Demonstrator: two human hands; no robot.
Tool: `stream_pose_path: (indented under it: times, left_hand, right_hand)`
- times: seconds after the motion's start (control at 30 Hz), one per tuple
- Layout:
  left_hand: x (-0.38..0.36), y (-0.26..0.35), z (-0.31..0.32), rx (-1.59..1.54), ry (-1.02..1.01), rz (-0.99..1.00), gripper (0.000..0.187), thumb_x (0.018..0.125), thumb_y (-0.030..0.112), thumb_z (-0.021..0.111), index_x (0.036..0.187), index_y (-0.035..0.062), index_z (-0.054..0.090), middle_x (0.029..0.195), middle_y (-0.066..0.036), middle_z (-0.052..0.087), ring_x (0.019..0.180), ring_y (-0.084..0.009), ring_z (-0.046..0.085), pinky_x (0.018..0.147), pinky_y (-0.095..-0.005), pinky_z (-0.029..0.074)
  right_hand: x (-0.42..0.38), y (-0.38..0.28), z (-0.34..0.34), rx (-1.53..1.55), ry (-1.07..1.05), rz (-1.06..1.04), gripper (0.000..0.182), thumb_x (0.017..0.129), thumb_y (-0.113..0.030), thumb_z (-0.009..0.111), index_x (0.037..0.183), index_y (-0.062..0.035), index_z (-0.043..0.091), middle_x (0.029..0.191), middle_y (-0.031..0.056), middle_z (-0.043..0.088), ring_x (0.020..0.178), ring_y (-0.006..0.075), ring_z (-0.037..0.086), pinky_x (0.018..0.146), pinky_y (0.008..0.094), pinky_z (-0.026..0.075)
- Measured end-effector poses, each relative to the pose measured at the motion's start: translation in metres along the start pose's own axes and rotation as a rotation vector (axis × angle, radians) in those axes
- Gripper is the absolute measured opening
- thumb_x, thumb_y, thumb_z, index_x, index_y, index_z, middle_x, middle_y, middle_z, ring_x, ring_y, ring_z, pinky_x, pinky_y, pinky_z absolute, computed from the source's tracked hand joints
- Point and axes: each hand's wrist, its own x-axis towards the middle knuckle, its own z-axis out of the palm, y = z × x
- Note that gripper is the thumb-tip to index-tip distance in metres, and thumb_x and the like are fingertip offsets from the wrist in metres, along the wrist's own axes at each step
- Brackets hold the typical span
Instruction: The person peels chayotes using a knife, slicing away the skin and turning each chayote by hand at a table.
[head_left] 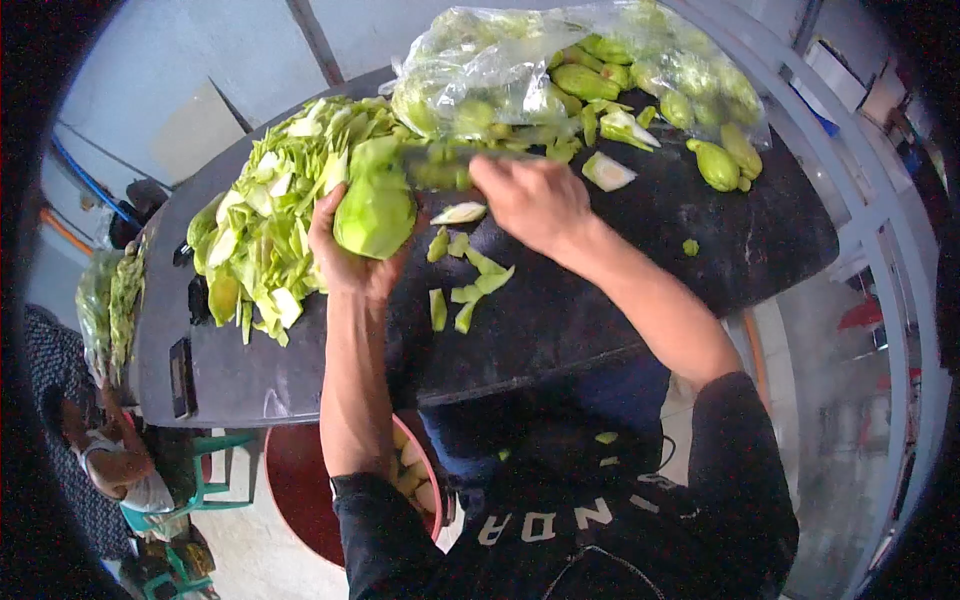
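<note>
We see the left hand point(347, 262) palm up, its arm straight out, fingers curled round a green fruit point(374, 212) over the black table point(590, 290), next to a heap of peels point(265, 215). The right arm slants in, elbow bent, and the right hand point(535, 202) makes a fist round a blurry knife point(436, 168).

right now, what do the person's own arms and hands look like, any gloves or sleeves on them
The left hand and right hand are ungloved, with no watch or ring that I can make out. The forearms are uncovered. Black sleeves reach down to about the elbows, part of a black shirt with pale block lettering.
</note>
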Motion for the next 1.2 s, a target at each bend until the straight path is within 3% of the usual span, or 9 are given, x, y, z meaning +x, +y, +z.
stream_pose_path:
  times: [0.03, 0.13, 0.23, 0.43, 0.6, 0.8, 0.9, 1.0, 1.2]
  left_hand:
    - [-0.002, -0.002, 0.005, -0.093, -0.054, -0.064, 0.053, 0.086, 0.036, 0.053, 0.125, -0.0008, 0.054, 0.115, -0.021, 0.061, 0.101, -0.0376, 0.061, 0.090, -0.0528, 0.049]
    - [-0.003, -0.006, 0.012, -0.188, -0.188, -0.084, 0.055, 0.087, 0.035, 0.053, 0.126, -0.0031, 0.051, 0.117, -0.023, 0.059, 0.103, -0.0397, 0.059, 0.092, -0.0531, 0.048]
    - [0.003, -0.011, 0.023, -0.328, -0.034, -0.004, 0.050, 0.091, 0.032, 0.053, 0.130, 0.0000, 0.049, 0.122, -0.023, 0.056, 0.110, -0.0373, 0.056, 0.095, -0.0515, 0.047]
    - [0.008, -0.009, 0.012, -0.044, 0.228, 0.149, 0.048, 0.094, 0.038, 0.053, 0.129, 0.0047, 0.052, 0.124, -0.014, 0.059, 0.116, -0.0296, 0.055, 0.101, -0.0504, 0.043]
    - [0.004, -0.016, 0.008, -0.034, 0.199, 0.095, 0.047, 0.092, 0.042, 0.053, 0.121, 0.0052, 0.058, 0.120, -0.014, 0.063, 0.108, -0.0293, 0.060, 0.097, -0.0461, 0.047]
    - [0.002, -0.025, 0.007, -0.033, 0.091, 0.000, 0.049, 0.090, 0.048, 0.054, 0.112, 0.0055, 0.064, 0.106, -0.014, 0.068, 0.097, -0.0281, 0.064, 0.092, -0.0440, 0.050]
    - [0.003, -0.021, 0.012, -0.041, 0.184, 0.040, 0.047, 0.091, 0.045, 0.055, 0.119, 0.0077, 0.060, 0.113, -0.012, 0.065, 0.104, -0.0275, 0.061, 0.093, -0.0447, 0.049]
    - [-0.001, -0.015, 0.027, -0.024, 0.244, 0.129, 0.044, 0.090, 0.042, 0.057, 0.121, 0.0103, 0.058, 0.113, -0.008, 0.064, 0.103, -0.0261, 0.060, 0.086, -0.0422, 0.049]
    - [0.002, -0.013, 0.011, -0.044, 0.082, 0.104, 0.044, 0.091, 0.042, 0.054, 0.121, 0.0090, 0.058, 0.116, -0.010, 0.064, 0.103, -0.0278, 0.062, 0.086, -0.0418, 0.051]
  right_hand:
    - [0.002, 0.006, 0.005, -0.009, -0.172, 0.202, 0.009, 0.085, -0.008, 0.055, 0.093, -0.0099, 0.053, 0.069, 0.0150, 0.064, 0.065, 0.0375, 0.066, 0.056, 0.0483, 0.053]
    - [-0.002, 0.026, 0.003, -0.071, -0.208, 0.301, 0.014, 0.085, -0.012, 0.059, 0.098, -0.0101, 0.052, 0.070, 0.0168, 0.066, 0.070, 0.0423, 0.065, 0.061, 0.0540, 0.053]
    - [-0.002, 0.026, -0.004, -0.062, -0.261, 0.378, 0.018, 0.084, -0.015, 0.062, 0.098, -0.0098, 0.052, 0.072, 0.0170, 0.066, 0.070, 0.0416, 0.065, 0.060, 0.0529, 0.052]
    - [-0.004, 0.004, -0.002, 0.067, -0.051, 0.056, 0.024, 0.075, -0.004, 0.067, 0.090, -0.0075, 0.049, 0.072, 0.0105, 0.063, 0.066, 0.0333, 0.066, 0.055, 0.0429, 0.053]
    - [0.000, -0.026, -0.012, 0.081, 0.161, -0.272, 0.021, 0.066, -0.002, 0.065, 0.086, -0.0020, 0.058, 0.063, 0.0042, 0.054, 0.058, 0.0220, 0.063, 0.052, 0.0335, 0.052]
    - [-0.001, -0.031, -0.011, 0.024, 0.171, -0.289, 0.017, 0.068, -0.004, 0.066, 0.082, -0.0026, 0.057, 0.062, 0.0039, 0.054, 0.057, 0.0217, 0.063, 0.050, 0.0342, 0.051]
    - [-0.001, -0.017, -0.001, 0.180, 0.127, -0.139, 0.006, 0.082, -0.011, 0.057, 0.082, -0.0098, 0.051, 0.060, 0.0053, 0.058, 0.056, 0.0250, 0.065, 0.046, 0.0395, 0.053]
    - [-0.002, -0.008, -0.005, 0.213, 0.077, -0.030, 0.012, 0.079, -0.009, 0.062, 0.081, -0.0096, 0.050, 0.064, 0.0068, 0.061, 0.060, 0.0292, 0.066, 0.050, 0.0419, 0.054]
    - [0.001, -0.025, -0.023, 0.291, 0.109, -0.138, 0.015, 0.075, -0.004, 0.063, 0.080, -0.0076, 0.048, 0.065, 0.0078, 0.061, 0.063, 0.0283, 0.067, 0.050, 0.0415, 0.054]
